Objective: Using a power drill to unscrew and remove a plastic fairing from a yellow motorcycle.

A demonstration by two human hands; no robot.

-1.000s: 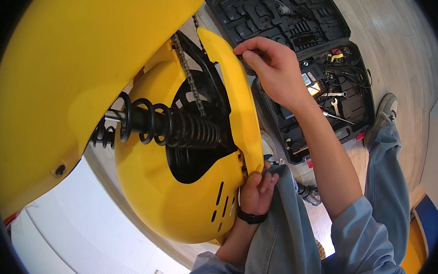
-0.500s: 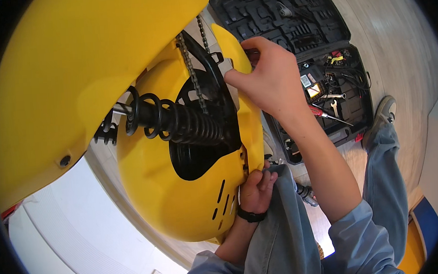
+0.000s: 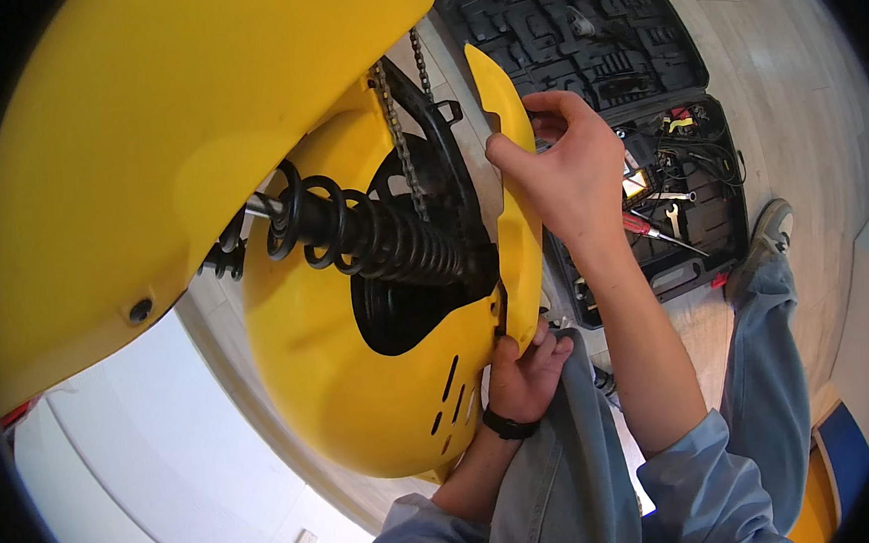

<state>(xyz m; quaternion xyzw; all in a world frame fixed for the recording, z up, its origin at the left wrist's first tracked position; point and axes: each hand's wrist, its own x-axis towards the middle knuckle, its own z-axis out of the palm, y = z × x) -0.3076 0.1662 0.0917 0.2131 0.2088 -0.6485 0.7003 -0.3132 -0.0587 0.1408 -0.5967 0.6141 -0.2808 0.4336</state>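
A long, curved yellow plastic cover stands along the right side of a yellow fender. My right hand grips its upper half, thumb on the near face and fingers behind the outer edge. At its lower end my left hand is closed on the cover, palm up; some of its fingertips are hidden. Between cover and fender runs a black metal arm, with a gap beside the cover's upper part. A black coil-spring shock absorber meets this arm, and a chain runs behind.
A large yellow body panel overhangs the upper left. To the right, an open black tool case lies on the floor with wrenches, a red-handled screwdriver and cables. My legs flank the work area.
The yellow cover's upper part has tilted right, away from the black arm, and the gap has widened. My right hand moved with it. The whole view has shifted slightly.
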